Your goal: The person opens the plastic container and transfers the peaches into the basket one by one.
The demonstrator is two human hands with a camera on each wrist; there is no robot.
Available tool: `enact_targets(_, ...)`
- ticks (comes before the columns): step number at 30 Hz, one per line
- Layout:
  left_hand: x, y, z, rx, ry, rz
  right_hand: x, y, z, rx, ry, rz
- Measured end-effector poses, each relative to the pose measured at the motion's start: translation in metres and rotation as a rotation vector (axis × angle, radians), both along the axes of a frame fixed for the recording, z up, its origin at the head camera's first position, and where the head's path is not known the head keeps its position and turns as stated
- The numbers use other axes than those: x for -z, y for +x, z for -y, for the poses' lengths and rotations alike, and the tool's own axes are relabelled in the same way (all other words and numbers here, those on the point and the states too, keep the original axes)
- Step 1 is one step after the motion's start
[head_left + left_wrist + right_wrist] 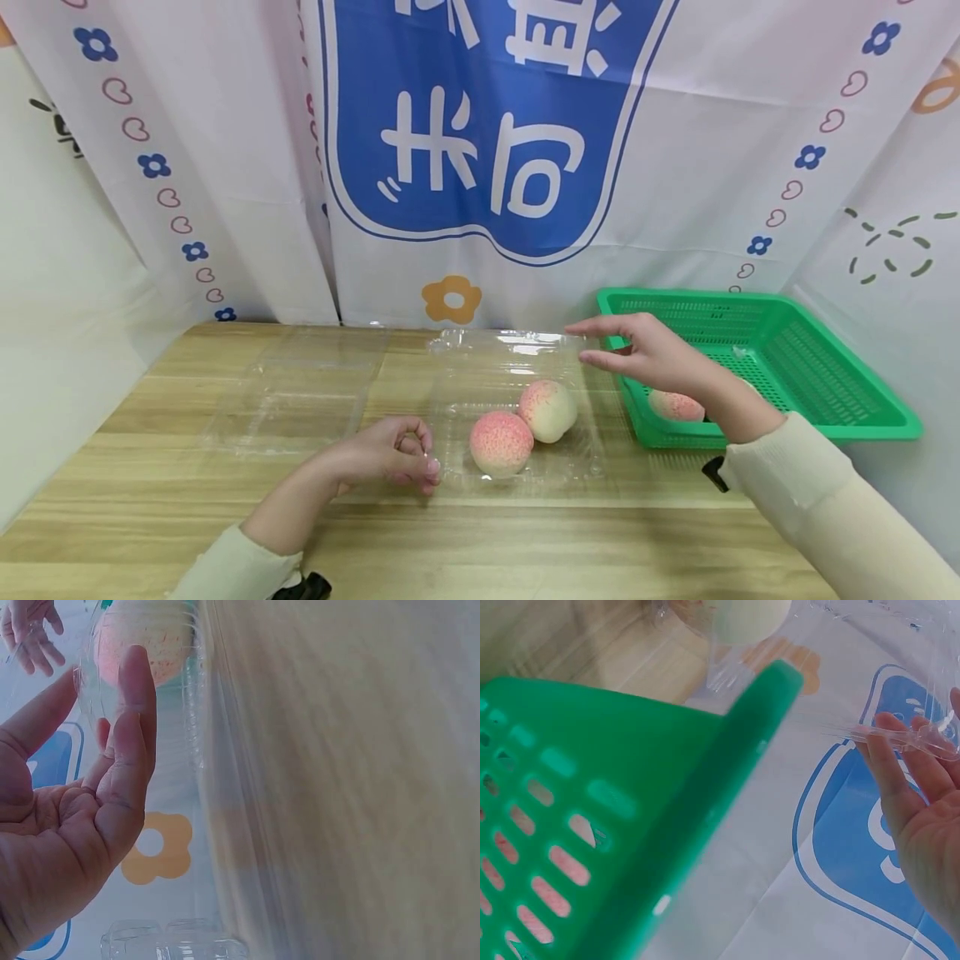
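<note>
A clear plastic clamshell box point(453, 408) lies opened flat on the table, its lid point(502, 354) toward the curtain. In it sit two peaches side by side, a pinker one point(502, 444) and a paler one point(548, 411). My left hand point(397, 454) is by the box's front left corner. Its thumb and fingers stand apart in the left wrist view, close to the plastic edge; contact is hard to make out. At the lid's right edge, my right hand point(652, 350) touches the thin plastic point(937, 742) with extended fingers, its thumb held away.
A green basket point(855, 375) stands at the right, with a peach point(677, 406) partly hidden behind my right wrist. Another opened clear box point(300, 400) lies left of the first. A white printed curtain point(690, 192) hangs along the table's back edge.
</note>
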State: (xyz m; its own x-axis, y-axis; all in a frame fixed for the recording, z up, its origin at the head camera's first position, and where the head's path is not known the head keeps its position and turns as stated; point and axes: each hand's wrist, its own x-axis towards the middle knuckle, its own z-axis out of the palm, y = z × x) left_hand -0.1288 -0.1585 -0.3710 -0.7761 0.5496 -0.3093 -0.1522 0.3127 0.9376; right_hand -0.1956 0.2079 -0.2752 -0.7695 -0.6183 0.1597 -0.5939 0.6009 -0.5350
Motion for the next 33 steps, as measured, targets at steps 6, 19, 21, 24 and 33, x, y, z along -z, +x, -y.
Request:
enact_targets(6, 0.000, 0.000, 0.000, 0.002, -0.006, -0.002, -0.003, -0.009, 0.002, 0.020, -0.004, 0.019)
enact_targets(19, 0.000, -0.001, 0.000, 0.018, -0.028, -0.006, -0.008, -0.030, 0.005, 0.117, -0.101, 0.176)
enact_targets(21, -0.001, -0.002, 0.000, 0.018, -0.031, -0.007, -0.009, -0.033, 0.006, 0.133, -0.118, 0.204)
enact_targets(24, -0.001, -0.003, 0.000, 0.016, -0.036, -0.010, -0.011, -0.039, 0.008, 0.158, -0.151, 0.247)
enact_targets(33, 0.000, -0.003, 0.000, 0.018, -0.033, -0.004, -0.015, -0.052, 0.017, 0.232, -0.172, 0.297)
